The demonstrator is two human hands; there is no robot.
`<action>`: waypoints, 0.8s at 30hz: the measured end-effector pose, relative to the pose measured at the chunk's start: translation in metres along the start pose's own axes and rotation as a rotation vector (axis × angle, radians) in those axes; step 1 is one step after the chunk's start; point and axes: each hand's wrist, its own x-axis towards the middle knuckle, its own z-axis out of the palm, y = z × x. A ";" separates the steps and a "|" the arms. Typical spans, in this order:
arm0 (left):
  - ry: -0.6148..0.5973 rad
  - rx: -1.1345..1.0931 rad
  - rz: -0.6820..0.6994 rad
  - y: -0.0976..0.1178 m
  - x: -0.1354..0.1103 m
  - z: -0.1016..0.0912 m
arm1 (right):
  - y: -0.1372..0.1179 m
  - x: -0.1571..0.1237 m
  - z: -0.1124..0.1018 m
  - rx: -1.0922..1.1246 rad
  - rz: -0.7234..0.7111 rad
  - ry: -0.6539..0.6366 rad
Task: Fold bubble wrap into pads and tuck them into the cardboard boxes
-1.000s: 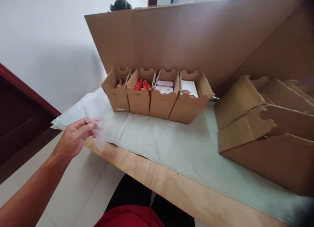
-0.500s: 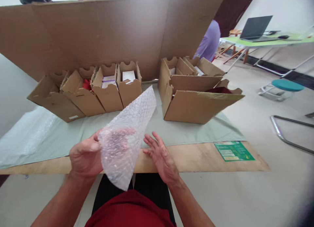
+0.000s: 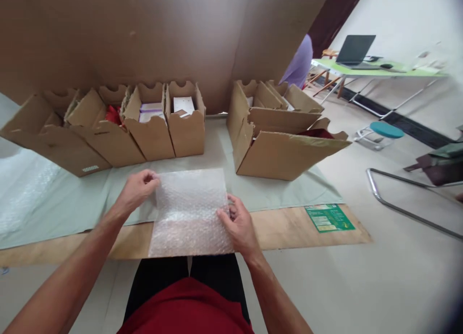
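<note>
A rectangular sheet of clear bubble wrap (image 3: 191, 213) lies spread across the green cloth and the bare wooden edge of the table, right in front of me. My left hand (image 3: 142, 187) pinches its far left corner between thumb and fingers. On the right edge, my right hand (image 3: 237, 223) grips the sheet, thumb on top and fingers curled at the side. The near edge of the wrap runs along the table's front edge, above my lap.
Several cardboard bins (image 3: 186, 131) stand in a row behind the wrap, with white boxes and a red item inside. More bins (image 3: 289, 153) are at right. More bubble wrap (image 3: 25, 194) lies far left. Beyond are a person's purple sleeve (image 3: 299, 61), a laptop (image 3: 356, 49) and a stool (image 3: 386, 129).
The bubble wrap was held up tilted in my left hand and now lies flat on the table. My right hand, open and apart before, has closed on its right edge.
</note>
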 end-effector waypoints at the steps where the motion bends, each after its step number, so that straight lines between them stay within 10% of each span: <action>1: 0.006 0.053 0.008 -0.004 0.001 0.004 | 0.002 0.000 -0.006 -0.058 -0.025 0.072; 6: 0.076 0.202 0.261 -0.014 -0.029 0.021 | -0.007 0.004 -0.026 -0.354 -0.282 0.297; 15: -0.398 0.411 0.620 -0.015 -0.058 0.063 | -0.006 0.035 0.041 -0.877 -0.492 -0.391; 24: -0.320 0.422 0.722 -0.052 -0.104 -0.004 | -0.003 -0.028 -0.056 -0.884 -0.673 -0.294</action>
